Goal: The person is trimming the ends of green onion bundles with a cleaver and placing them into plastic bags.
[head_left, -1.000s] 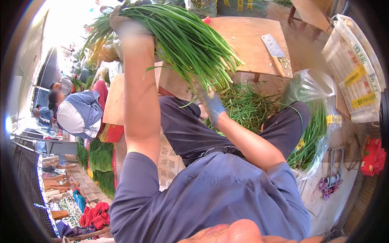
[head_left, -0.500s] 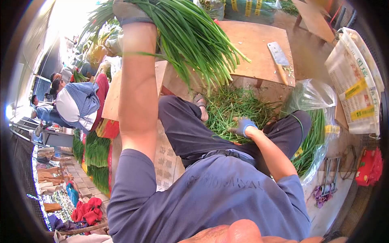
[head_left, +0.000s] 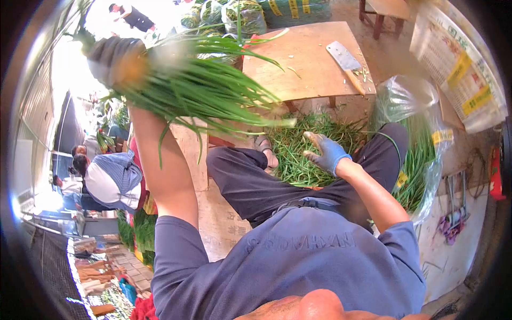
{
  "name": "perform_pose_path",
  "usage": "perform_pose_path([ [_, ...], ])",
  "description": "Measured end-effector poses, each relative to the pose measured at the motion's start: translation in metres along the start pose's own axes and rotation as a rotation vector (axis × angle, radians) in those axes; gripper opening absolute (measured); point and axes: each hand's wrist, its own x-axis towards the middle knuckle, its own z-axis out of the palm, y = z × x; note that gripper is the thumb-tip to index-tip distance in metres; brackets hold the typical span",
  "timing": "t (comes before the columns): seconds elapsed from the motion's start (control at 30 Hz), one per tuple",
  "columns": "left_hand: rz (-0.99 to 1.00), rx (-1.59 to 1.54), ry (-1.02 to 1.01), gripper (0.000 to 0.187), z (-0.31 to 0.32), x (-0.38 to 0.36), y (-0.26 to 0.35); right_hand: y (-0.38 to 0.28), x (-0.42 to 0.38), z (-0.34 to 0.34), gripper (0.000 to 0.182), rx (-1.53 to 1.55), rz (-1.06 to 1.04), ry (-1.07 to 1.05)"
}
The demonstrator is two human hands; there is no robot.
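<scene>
My left hand (head_left: 114, 63), in a dark glove, is raised at the upper left and wrapped round a large bunch of long green stalks (head_left: 213, 90). The stalks point right, their pale ends over the near side of a wooden board table (head_left: 298, 69). My right hand (head_left: 326, 153), in a blue glove with worn fingertips, is held with fingers apart above a heap of loose green stalks (head_left: 298, 141) between my legs. A cleaver (head_left: 344, 57) with a wooden handle lies at the table's right side.
Right of my leg stands a clear plastic bag (head_left: 421, 160) of green stalks. A printed sack (head_left: 461, 69) is at the upper right. Several filled bags (head_left: 242, 18) stand behind the table. Several people sit at the left, one in a checked shirt (head_left: 120, 178); another person (head_left: 133, 16) is farther back.
My left hand has moved left and slightly down with the bunch, which has swung toward horizontal. My right hand has lifted slightly, its fingers spread. The camera view has shifted.
</scene>
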Motion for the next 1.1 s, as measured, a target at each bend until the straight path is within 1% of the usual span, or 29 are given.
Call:
perform_pose_path([
  [0.07, 0.002, -0.06, -0.054, 0.023, 0.005, 0.005, 0.006, -0.014, -0.004, -0.006, 0.054, 0.233, 0.071, 0.03],
  [0.1, 0.056, -0.075, -0.067, 0.027, 0.003, 0.008, 0.009, -0.015, -0.003, 0.003, 0.049, 0.427, 0.051, 0.115],
  [0.13, 0.11, -0.091, -0.081, 0.032, 0.002, 0.01, 0.012, -0.018, -0.004, 0.004, 0.047, 0.467, 0.036, 0.201],
  [0.2, 0.112, -0.119, -0.102, 0.033, -0.007, 0.006, 0.022, -0.035, -0.001, -0.003, 0.043, 0.539, 0.003, 0.374],
  [0.23, 0.115, -0.133, -0.111, 0.034, -0.012, 0.003, 0.026, -0.039, 0.005, 0.003, 0.037, 0.729, -0.03, 0.49],
  [0.33, 0.108, -0.152, -0.318, 0.038, 0.006, 0.028, -0.007, -0.076, -0.003, -0.03, 0.033, 0.415, -0.3, 0.539],
  [0.37, 0.108, -0.117, -0.232, 0.039, 0.0, 0.022, 0.003, -0.081, 0.001, -0.03, 0.032, 0.21, -0.534, 0.67],
  [0.4, 0.108, -0.082, -0.148, 0.04, -0.003, 0.015, 0.016, -0.091, 0.004, -0.03, 0.031, 0.216, -0.52, 0.67],
  [0.47, 0.157, -0.152, -0.045, 0.04, -0.01, 0.008, 0.025, -0.113, 0.008, -0.033, 0.03, 0.224, -0.495, 0.671],
  [0.5, 0.204, -0.258, -0.023, 0.041, 0.0, 0.011, 0.006, -0.113, 0.015, -0.029, 0.028, 0.331, -0.356, 0.662],
  [0.57, 0.227, -0.301, 0.002, 0.041, 0.014, 0.015, -0.007, -0.102, 0.033, -0.017, 0.027, 0.392, -0.313, 0.75],
  [0.6, 0.202, -0.238, 0.015, 0.041, 0.019, 0.016, -0.008, -0.097, 0.041, -0.01, 0.027, 0.426, -0.288, 0.79],
  [0.63, 0.174, -0.178, 0.029, 0.04, 0.021, 0.016, -0.011, -0.092, 0.047, -0.002, 0.028, 0.543, -0.195, 0.749],
  [0.73, 0.221, -0.317, 0.006, 0.038, 0.021, 0.016, -0.024, -0.081, 0.061, -0.001, 0.035, 0.297, -0.102, 0.735],
  [0.83, 0.189, -0.21, 0.061, 0.033, 0.035, 0.02, -0.036, -0.09, 0.069, -0.01, 0.044, 0.055, -0.021, 0.729],
  [0.93, 0.217, -0.188, 0.095, 0.027, 0.043, 0.021, -0.044, -0.095, 0.078, -0.023, 0.047, 0.364, -0.164, 0.688],
  [0.97, 0.215, -0.196, 0.095, 0.026, 0.042, 0.019, -0.042, -0.095, 0.083, -0.024, 0.043, 0.39, -0.175, 0.649],
  [1.1, 0.203, -0.219, 0.089, 0.026, 0.036, 0.015, -0.033, -0.106, 0.083, -0.027, 0.03, 1.234, -0.046, 0.345],
])
